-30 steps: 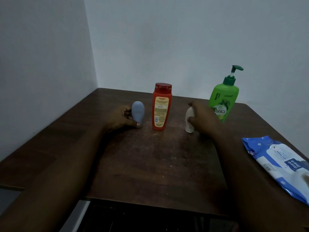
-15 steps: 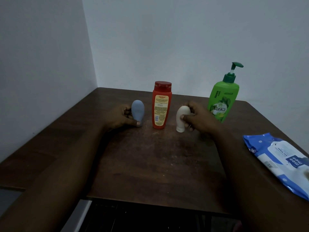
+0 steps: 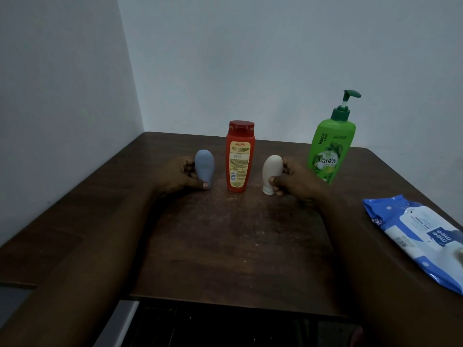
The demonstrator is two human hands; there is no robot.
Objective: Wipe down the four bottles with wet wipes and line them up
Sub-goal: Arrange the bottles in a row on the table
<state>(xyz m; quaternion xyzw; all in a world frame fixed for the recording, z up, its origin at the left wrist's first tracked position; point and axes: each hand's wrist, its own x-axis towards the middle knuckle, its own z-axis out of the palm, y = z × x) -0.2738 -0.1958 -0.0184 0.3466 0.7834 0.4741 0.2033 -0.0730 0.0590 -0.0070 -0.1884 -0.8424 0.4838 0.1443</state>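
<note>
Right hand [image 3: 293,180] holding bottle [image 3: 271,166], Vatika [image 3: 328,156], possibly Karthika [image 3: 240,159]

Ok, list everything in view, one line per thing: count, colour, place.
grey-blue bottle: one, grey-blue, left end of the row
red bottle: one, red with a yellow label, upright, second from the left
white bottle: one, white, third from the left
green pump bottle: one, green, far right, further back
wet wipes pack: one, blue and white, right table edge
table: one, dark brown, in a corner
walls: two, pale
hands: left grips the grey-blue bottle, right grips the white bottle
</note>
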